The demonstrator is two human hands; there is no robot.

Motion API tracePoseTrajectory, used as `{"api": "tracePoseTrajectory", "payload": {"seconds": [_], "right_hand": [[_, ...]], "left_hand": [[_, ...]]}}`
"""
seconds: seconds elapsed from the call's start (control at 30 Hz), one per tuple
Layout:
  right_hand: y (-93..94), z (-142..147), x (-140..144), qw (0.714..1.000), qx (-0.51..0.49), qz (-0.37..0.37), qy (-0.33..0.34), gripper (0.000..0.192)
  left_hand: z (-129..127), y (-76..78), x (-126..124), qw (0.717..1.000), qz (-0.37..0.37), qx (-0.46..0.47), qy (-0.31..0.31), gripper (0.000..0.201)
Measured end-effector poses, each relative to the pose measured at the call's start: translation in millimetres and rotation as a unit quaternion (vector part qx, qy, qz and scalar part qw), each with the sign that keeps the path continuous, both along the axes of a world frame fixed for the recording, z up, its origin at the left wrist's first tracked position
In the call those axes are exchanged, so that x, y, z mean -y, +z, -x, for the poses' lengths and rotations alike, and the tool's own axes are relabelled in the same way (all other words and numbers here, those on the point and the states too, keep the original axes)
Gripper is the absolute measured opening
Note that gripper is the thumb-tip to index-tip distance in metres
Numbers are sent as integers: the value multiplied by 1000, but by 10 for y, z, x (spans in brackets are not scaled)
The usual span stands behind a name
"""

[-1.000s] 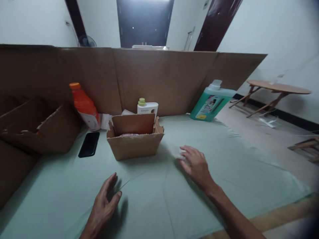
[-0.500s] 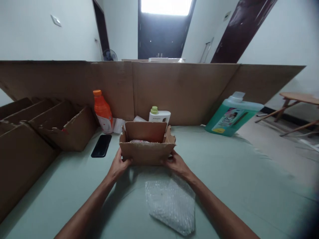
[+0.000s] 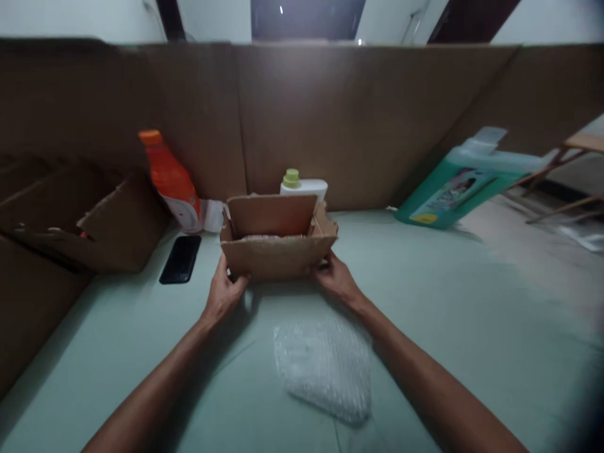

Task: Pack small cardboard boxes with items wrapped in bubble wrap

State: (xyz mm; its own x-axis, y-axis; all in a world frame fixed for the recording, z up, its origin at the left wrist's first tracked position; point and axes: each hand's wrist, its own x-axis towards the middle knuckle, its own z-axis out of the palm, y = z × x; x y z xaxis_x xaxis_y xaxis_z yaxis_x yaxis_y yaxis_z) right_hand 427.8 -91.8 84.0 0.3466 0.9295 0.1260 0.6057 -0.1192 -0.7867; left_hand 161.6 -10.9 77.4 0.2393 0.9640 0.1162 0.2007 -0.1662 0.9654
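Observation:
A small open cardboard box [image 3: 278, 255] stands on the pale green cloth [image 3: 448, 314] in the middle of the view. My left hand [image 3: 224, 292] grips its lower left corner and my right hand [image 3: 336, 280] grips its lower right corner. Something pale lies inside the box, too blurred to tell what. A sheet of bubble wrap [image 3: 325, 368] lies flat on the cloth between my forearms, just in front of the box.
A black phone [image 3: 180, 259] lies left of the box. Behind stand an orange bottle [image 3: 170, 181], a white bottle with a green cap [image 3: 302, 184] and a tilted green jug [image 3: 465, 182]. Cardboard walls [image 3: 330, 119] close the back; cardboard trays [image 3: 85, 220] sit at left.
Both hands went from lying open on the cloth to gripping the box's lower corners. The bubble wrap came into view in front of the box. The camera dipped and moved closer.

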Motion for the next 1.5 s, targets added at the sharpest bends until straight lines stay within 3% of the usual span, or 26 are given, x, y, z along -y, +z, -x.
{"api": "tracePoseTrajectory", "payload": {"seconds": [0.1,0.17,0.23,0.33,0.43,0.5,0.6,0.73,0.8,0.87,0.93,0.97,1.0,1.07,1.17,1.27,1.4,1.5], "right_hand": [[-49,-143,276,999,35,-39,-3,70],[-69,-233,583,996,80,-18,47,67],[-88,-290,867,985,133,52,92,62],[-158,-272,1133,973,179,117,85,60],[-240,-132,1255,980,163,92,67,43],[-236,-4,1335,985,146,65,68,29],[-30,198,1546,990,117,33,69,24],[563,534,1958,994,26,-94,50,12],[815,763,2121,981,-9,-130,142,4],[913,1000,2205,955,6,-99,278,7],[848,1178,2220,930,40,-49,363,28],[773,1226,2211,926,52,-32,374,38],[686,1244,2198,929,56,-20,366,43],[517,1200,2163,948,49,-16,313,32],[354,1039,2052,968,57,-32,241,18],[247,908,1767,975,81,-39,202,19],[18,852,1115,986,105,-34,121,34],[-142,896,675,988,108,-30,107,46]], "left_hand": [[168,-25,263,1000,-17,-14,18,88],[360,-48,596,998,-28,-59,7,81],[508,-79,951,991,-42,-108,-59,64],[515,-169,1342,966,-91,-147,-192,53],[339,-292,1499,937,-142,-170,-269,65],[239,-364,1532,924,-163,-196,-286,51],[204,-405,1552,914,-201,-215,-278,28],[267,-249,1464,917,-259,-190,-237,31],[316,-131,1339,920,-280,-183,-204,31],[417,-59,1191,922,-296,-182,-171,32],[607,-65,1066,924,-294,-194,-153,40],[735,-96,1025,925,-284,-203,-147,46],[877,-140,1003,928,-272,-212,-141,53],[1161,-237,1016,935,-245,-228,-119,60],[1419,-319,1148,944,-218,-232,-84,53],[1344,-310,1335,952,-199,-215,-93,45],[967,-294,1554,951,-202,-194,-128,41],[784,-332,1612,960,-175,-181,-122,44]]}}
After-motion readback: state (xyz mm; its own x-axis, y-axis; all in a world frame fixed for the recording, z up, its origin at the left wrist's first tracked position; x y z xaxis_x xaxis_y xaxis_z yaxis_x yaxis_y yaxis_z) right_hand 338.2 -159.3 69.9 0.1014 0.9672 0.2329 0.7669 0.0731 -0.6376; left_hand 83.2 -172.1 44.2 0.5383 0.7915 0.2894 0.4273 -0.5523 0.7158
